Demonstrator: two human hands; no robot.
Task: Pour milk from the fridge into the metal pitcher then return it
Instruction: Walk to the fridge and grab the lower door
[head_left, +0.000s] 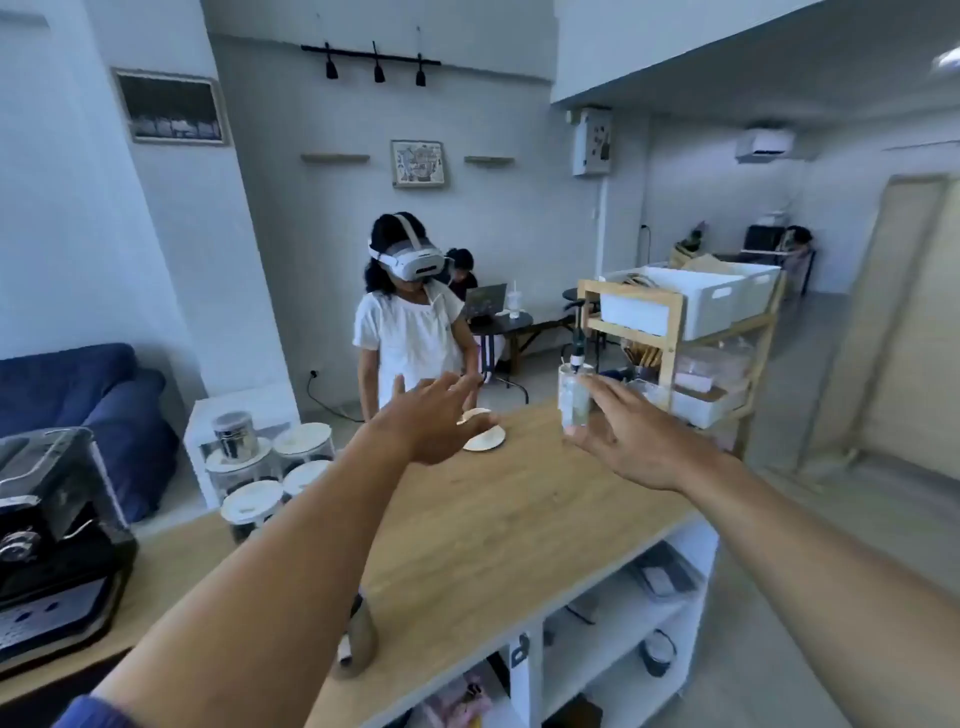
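Both my arms reach out over the pale wooden counter (498, 519), and neither hand holds anything: my left hand (431, 415) is spread wide with the fingers fanned, and my right hand (631, 436) is open too, palm turned inward, just beside a clear pump bottle (574, 392) standing at the counter's far edge; I cannot tell whether my fingers touch it. The bottle looks glassy with a dark pump on top, its contents unclear. Past my left hand a round white saucer (485, 441) lies flat on the wood. To the left, several clear round jars with white lids (260, 499) cluster together, dark contents showing low in some, and one shiny metal canister (234, 434) stands among them. A black espresso machine (52, 540) sits at the left edge. I see no milk or fridge in view.
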